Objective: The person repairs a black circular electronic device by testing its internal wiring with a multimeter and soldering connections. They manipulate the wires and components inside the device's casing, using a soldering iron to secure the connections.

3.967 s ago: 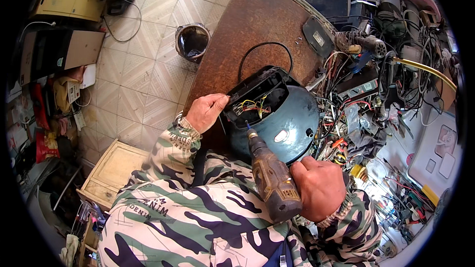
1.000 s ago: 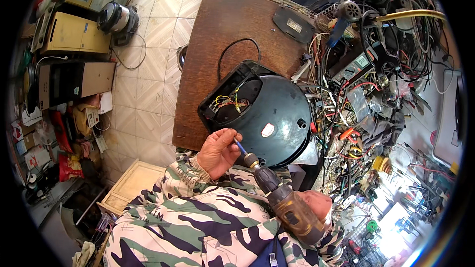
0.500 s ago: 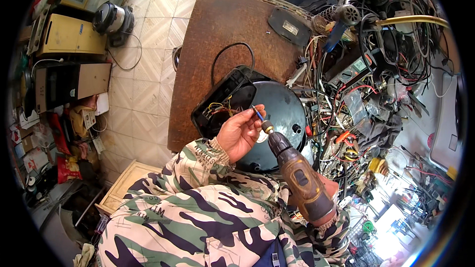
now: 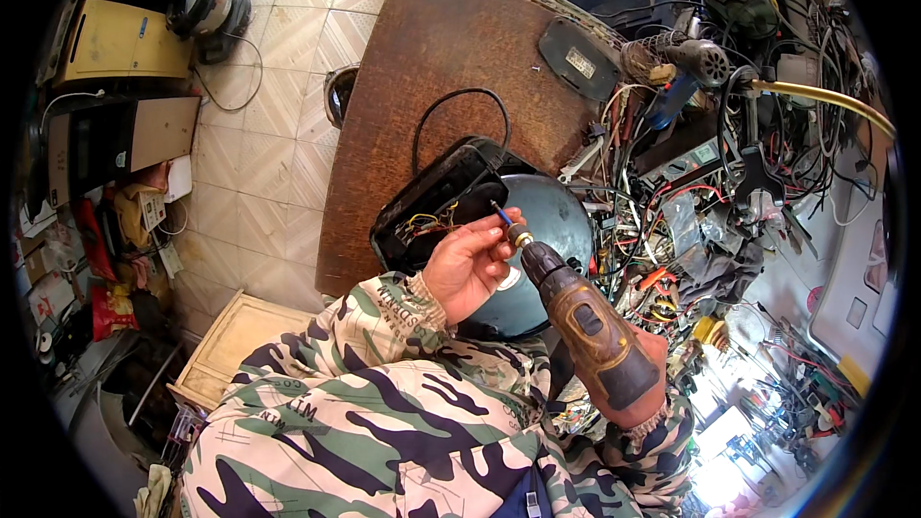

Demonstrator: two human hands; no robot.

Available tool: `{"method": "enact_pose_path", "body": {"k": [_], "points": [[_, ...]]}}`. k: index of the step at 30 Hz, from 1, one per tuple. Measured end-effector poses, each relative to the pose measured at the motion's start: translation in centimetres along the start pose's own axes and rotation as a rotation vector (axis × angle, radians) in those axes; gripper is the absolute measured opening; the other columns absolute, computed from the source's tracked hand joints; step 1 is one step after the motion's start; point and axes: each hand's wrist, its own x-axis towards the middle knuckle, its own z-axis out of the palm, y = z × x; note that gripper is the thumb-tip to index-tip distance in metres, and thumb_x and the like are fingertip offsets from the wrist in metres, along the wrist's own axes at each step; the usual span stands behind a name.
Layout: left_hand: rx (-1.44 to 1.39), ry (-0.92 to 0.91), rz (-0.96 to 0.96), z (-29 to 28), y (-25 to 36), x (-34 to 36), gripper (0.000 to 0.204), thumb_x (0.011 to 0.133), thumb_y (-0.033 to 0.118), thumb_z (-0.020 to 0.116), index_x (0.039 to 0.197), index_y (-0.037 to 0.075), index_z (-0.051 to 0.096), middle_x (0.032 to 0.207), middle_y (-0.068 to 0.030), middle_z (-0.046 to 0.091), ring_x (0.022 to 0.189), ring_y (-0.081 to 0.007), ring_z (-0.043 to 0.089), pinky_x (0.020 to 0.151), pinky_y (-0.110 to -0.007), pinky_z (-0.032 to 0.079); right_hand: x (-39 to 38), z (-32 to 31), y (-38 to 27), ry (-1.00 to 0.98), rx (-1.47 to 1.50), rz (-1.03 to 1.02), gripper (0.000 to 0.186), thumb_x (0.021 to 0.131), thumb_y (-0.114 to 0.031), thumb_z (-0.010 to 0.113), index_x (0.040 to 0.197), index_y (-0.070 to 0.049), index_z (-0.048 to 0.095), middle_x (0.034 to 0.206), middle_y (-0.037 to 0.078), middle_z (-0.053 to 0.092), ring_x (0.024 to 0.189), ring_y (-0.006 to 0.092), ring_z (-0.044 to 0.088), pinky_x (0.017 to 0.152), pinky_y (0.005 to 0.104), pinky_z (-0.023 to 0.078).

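A yellow-brown, worn power drill (image 4: 587,323) slants up and left, its grip wrapped by my right hand (image 4: 645,386). From its chuck a brass-coloured collar and a thin screwdriver bit with a blue band (image 4: 504,217) stick out. My left hand (image 4: 467,267) pinches around the bit and collar, with thumb and forefinger closed there. Under the hands lies a dark, round, glossy appliance part (image 4: 556,221). It adjoins an open black housing (image 4: 393,221), where yellow and red wires (image 4: 422,224) show. A black cable (image 4: 459,92) loops out from the housing.
The brown wooden table (image 4: 432,38) carries a flat dark base plate (image 4: 579,59). To the right, tangled wires, tools and a multimeter (image 4: 681,165) crowd the bench. A pale wooden box (image 4: 245,341) stands at lower left; a cooker-like appliance (image 4: 206,5) sits farther off.
The view has shifted a little, and the drill now sits slightly lower and to the right in it. My left fingers stay at the bit, now nearer its collar.
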Motion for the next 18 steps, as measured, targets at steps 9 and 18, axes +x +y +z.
{"method": "enact_pose_path", "body": {"k": [9, 18], "points": [[-0.056, 0.017, -0.007, 0.3, 0.2, 0.0, 0.036, 0.107, 0.003, 0.046, 0.143, -0.003, 0.051, 0.118, -0.0087, 0.066, 0.088, -0.0108, 0.062, 0.069, -0.024, 0.053, 3.0, -2.0, -3.7, -0.077, -0.107, 0.032, 0.039, 0.072, -0.015, 0.081, 0.108, -0.001, 0.074, 0.099, 0.017, 0.075, 0.087, 0.0335, 0.074, 0.077, 0.0377, 0.059], [0.801, 0.045, -0.289, 4.1, 3.8, -4.5, 0.027, 0.106, 0.016, 0.055, 0.121, -0.004, 0.064, 0.097, -0.0118, 0.072, 0.058, -0.0108, 0.058, 0.049, -0.023, 0.044, 6.4, -3.8, -5.8, -0.21, -0.305, -0.006, 0.046, 0.073, -0.026, 0.08, 0.112, -0.004, 0.07, 0.101, 0.016, 0.071, 0.087, 0.0381, 0.071, 0.073, 0.0434, 0.057]]}}
